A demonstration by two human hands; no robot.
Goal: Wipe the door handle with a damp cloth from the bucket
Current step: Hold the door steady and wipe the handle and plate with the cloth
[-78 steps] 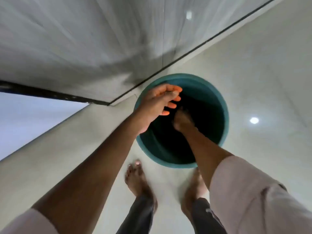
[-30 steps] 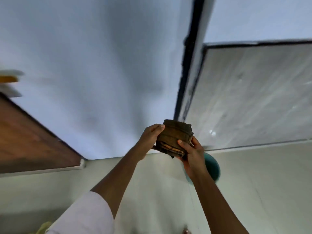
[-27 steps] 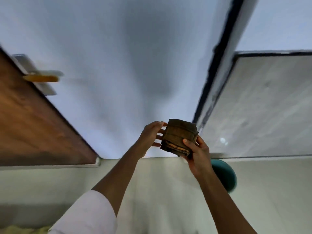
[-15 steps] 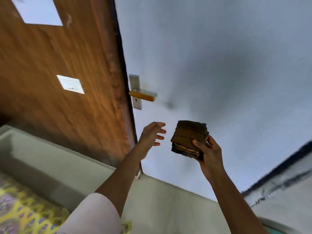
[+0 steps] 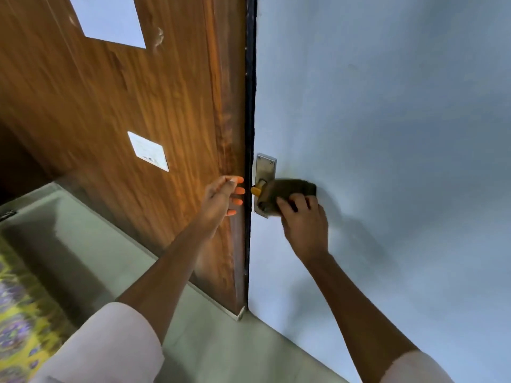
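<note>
A folded brown cloth [image 5: 287,191] is pressed over the door handle [image 5: 256,191], so only the handle's orange-yellow end shows beside the steel plate [image 5: 265,167]. My right hand [image 5: 302,222] grips the cloth from below. My left hand [image 5: 222,199] hovers just left of the handle with its fingers apart and holds nothing. The handle sits on a pale blue door [image 5: 387,134]. The bucket is out of view.
A brown wooden panel [image 5: 124,106] stands left of the blue door, with a black strip [image 5: 251,78] between them and a small white label [image 5: 148,151] on the wood. Pale floor tiles [image 5: 96,244] run below. A yellow patterned mat [image 5: 16,327] lies at the lower left.
The view swung up from the bucket to the door. My right hand carried the cloth onto the handle and now covers it. My left hand moved closer to the door edge, still holding nothing.
</note>
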